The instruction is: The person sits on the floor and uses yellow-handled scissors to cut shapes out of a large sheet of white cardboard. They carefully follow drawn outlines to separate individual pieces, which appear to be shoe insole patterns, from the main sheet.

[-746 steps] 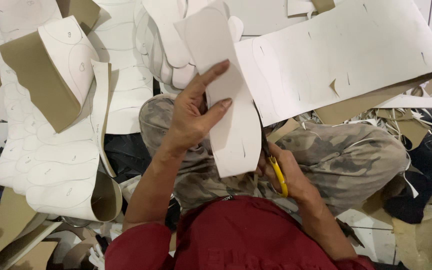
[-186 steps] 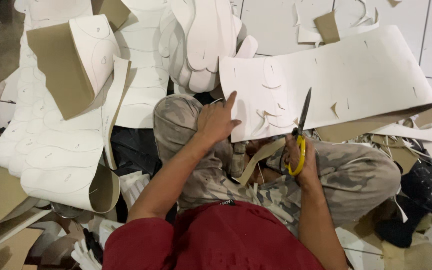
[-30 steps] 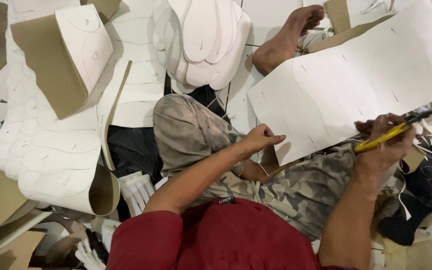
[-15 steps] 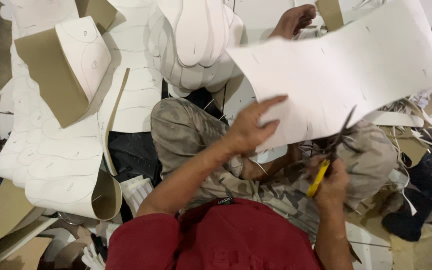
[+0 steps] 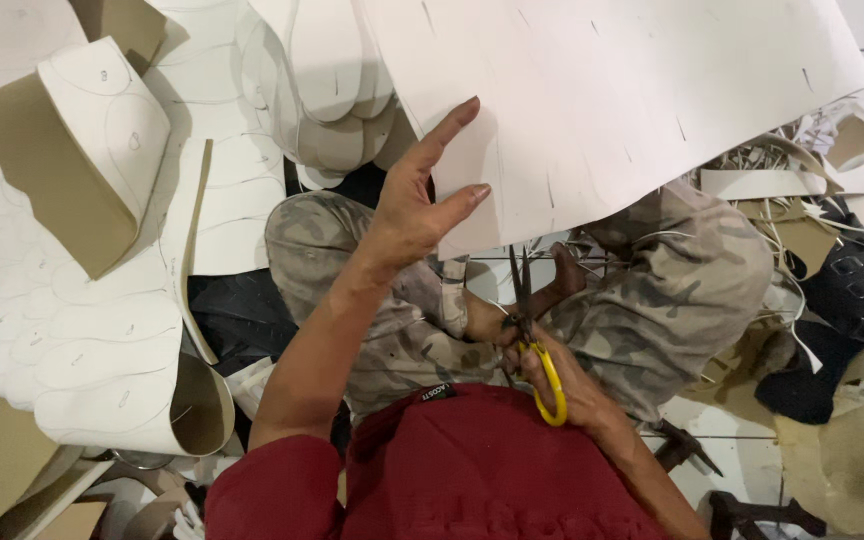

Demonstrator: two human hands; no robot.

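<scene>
Sheet [image 5: 632,110] under left fingers [image 5: 452,125]

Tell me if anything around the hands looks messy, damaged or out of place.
Mostly mess. Offcut strips and scraps lie heaped on the floor at the right, and curled marked sheets sprawl at the left. The big white sheet held by the left hand bears short slits. The right hand grips yellow-handled scissors at its lower edge.
</scene>
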